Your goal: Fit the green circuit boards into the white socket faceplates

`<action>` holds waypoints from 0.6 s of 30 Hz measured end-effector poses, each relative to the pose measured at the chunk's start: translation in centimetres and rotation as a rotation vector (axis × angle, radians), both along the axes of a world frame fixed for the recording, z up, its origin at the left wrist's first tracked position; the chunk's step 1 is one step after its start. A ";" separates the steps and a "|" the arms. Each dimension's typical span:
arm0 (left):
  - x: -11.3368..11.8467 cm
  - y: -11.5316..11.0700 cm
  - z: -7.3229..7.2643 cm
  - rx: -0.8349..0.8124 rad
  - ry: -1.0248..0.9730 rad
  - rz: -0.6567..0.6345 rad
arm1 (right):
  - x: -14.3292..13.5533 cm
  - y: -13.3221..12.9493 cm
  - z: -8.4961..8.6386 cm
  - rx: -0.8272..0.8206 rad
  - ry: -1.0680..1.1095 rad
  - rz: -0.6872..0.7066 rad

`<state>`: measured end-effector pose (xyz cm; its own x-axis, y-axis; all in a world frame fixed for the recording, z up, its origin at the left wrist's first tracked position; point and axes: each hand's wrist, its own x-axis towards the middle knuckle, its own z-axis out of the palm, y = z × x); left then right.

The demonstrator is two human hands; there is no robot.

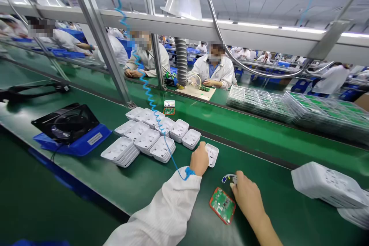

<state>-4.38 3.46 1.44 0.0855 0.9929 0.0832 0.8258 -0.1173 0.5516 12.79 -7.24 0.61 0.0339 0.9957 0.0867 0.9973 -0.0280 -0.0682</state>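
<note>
Steady the plastic cover (pixel 212 155) by its edge in the curled left hand (pixel 199 160), and pinch the white cable (pixel 230 175) gently in the half-closed right hand (pixel 248 196), just beside the circuit board (pixel 223 204)

White casing (pixel 212 155) at my left hand (pixel 199 159): smooth matt plastic. Circuit board (pixel 223 205) beside my right hand (pixel 248 196): glossy green. Counter (pixel 173 184) under both: smooth, faint sheen. My left sleeve (pixel 170 203): ribbed white cloth.
</note>
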 end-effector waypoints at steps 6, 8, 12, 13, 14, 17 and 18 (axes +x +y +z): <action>0.1 -0.1 -1.1 0.045 -0.192 -0.025 | -0.8 0.3 -0.5 0.084 0.018 0.152; 0.4 -0.5 -1.2 0.042 -0.194 -0.033 | -0.7 0.2 -0.7 0.085 0.039 0.128; 0.9 -1.5 -1.0 0.013 -0.217 -0.066 | -0.3 0.2 -0.3 0.082 0.300 0.272; 1.1 -1.7 -1.0 -0.001 -0.240 -0.086 | -0.3 0.4 0.0 0.096 0.358 0.275; 1.4 -2.0 -1.0 -0.028 -0.277 -0.115 | -0.2 0.5 0.2 0.122 0.394 0.263; 2.2 -2.6 -1.2 -0.201 -0.492 -0.200 | -0.1 1.2 0.6 0.204 0.376 0.198; 2.5 -2.8 -1.3 -0.283 -0.595 -0.219 | 0.0 1.3 0.6 0.216 0.352 0.182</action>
<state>-1.91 0.66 0.15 0.3060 0.9486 -0.0813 0.3474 -0.0318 0.9372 12.83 -5.90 1.25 -0.0755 0.9483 0.3081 0.8998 0.1979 -0.3888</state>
